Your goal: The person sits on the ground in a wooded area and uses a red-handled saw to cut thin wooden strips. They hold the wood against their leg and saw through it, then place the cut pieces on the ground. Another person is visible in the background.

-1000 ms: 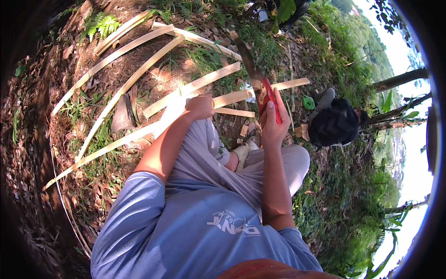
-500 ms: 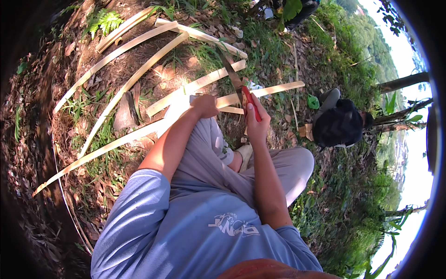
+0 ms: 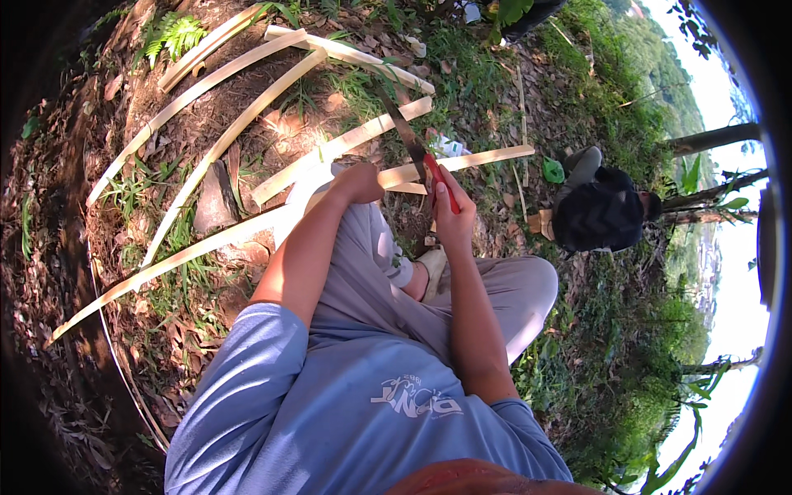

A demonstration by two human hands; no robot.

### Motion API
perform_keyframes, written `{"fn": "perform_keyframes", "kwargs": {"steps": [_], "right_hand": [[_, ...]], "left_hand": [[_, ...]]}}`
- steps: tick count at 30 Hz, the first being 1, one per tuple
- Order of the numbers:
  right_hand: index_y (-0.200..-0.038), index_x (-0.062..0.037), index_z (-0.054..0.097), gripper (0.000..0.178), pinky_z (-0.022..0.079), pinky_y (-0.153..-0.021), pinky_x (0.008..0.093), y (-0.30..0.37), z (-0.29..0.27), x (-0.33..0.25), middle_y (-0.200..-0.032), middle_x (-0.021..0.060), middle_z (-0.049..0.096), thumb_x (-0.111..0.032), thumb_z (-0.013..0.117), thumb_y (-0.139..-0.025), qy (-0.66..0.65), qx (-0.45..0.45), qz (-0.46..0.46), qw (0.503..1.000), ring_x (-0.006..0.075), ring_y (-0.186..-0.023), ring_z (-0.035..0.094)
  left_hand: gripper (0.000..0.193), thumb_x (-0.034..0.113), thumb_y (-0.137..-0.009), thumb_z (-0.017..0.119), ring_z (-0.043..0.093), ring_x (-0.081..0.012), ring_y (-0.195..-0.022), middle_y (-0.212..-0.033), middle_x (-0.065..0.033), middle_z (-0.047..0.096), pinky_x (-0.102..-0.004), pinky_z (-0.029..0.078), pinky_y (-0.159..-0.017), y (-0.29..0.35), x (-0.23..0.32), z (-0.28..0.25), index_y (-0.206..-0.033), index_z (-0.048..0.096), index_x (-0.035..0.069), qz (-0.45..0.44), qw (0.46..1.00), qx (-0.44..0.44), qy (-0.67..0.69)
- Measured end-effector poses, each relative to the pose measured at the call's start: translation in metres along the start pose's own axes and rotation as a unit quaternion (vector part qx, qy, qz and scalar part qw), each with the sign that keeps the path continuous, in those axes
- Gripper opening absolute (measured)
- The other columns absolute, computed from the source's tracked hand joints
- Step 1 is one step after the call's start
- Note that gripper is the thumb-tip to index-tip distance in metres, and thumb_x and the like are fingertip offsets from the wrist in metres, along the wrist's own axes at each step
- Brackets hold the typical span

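Observation:
My right hand is closed around the red handle of a handsaw. The saw's blade points away from me and to the left, and its handle end lies across a long, pale wooden strip. My left hand grips this strip left of the saw, by my bent knee; its fingertips are mostly hidden. The strip runs from the far left of the view, over my leg, to a free end at the right. Whether the teeth have cut into it cannot be made out.
Several other pale strips lie on the leafy ground ahead and left, near a flat stone. A white and green packet is just beyond the saw. At the right a person in dark clothes sits near a green bag.
The view has shifted slightly, so the strips and ground appear a little farther left. The saw has moved only slightly against the strip. Both hands keep their hold, and more of the packet shows.

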State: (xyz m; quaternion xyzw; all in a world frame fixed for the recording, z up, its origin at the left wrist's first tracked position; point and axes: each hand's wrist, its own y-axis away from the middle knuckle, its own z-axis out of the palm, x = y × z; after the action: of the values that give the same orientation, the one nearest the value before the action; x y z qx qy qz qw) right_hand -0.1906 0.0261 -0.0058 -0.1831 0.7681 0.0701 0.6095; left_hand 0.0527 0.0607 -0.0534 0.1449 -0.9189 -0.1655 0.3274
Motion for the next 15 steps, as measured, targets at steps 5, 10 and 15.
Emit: {"fn": "perform_keyframes", "kwargs": {"steps": [5,10,15], "right_hand": [[-0.147,-0.0006,0.066,0.042,0.052,-0.076,0.0257,0.006,0.001,-0.005,-0.103,0.0066,0.076,-0.024,0.064,-0.111,0.042,-0.018,0.004,0.999,0.0083,-0.084,0.063],[-0.149,-0.0017,0.065,0.042,0.047,-0.066,0.0229,0.010,-0.005,-0.015,-0.091,0.0003,0.068,-0.023,0.061,-0.113,-0.019,-0.015,0.026,0.999,0.0050,-0.074,0.057],[-0.149,-0.0020,0.064,0.040,0.046,-0.064,0.0224,0.023,-0.008,-0.030,-0.090,-0.0006,0.065,-0.021,0.059,-0.113,-0.046,-0.013,0.060,0.997,0.0043,-0.071,0.056]], "left_hand": [[0.043,0.027,-0.080,0.074,0.074,-0.0392,-0.116,-0.123,-0.0223,0.077,-0.0496,0.058,-0.099,0.001,-0.001,-0.002,-0.114,0.080,0.002,0.003,1.000,-0.009,0.007],[0.040,0.029,-0.077,0.078,0.076,-0.0395,-0.106,-0.111,-0.0232,0.078,-0.0505,0.060,-0.091,0.001,-0.004,0.002,-0.105,0.081,0.000,0.031,0.999,-0.013,0.014],[0.038,0.025,-0.074,0.078,0.077,-0.0399,-0.100,-0.104,-0.0231,0.078,-0.0510,0.059,-0.086,0.005,-0.002,0.000,-0.102,0.080,-0.001,0.026,0.998,-0.031,0.038]]}}
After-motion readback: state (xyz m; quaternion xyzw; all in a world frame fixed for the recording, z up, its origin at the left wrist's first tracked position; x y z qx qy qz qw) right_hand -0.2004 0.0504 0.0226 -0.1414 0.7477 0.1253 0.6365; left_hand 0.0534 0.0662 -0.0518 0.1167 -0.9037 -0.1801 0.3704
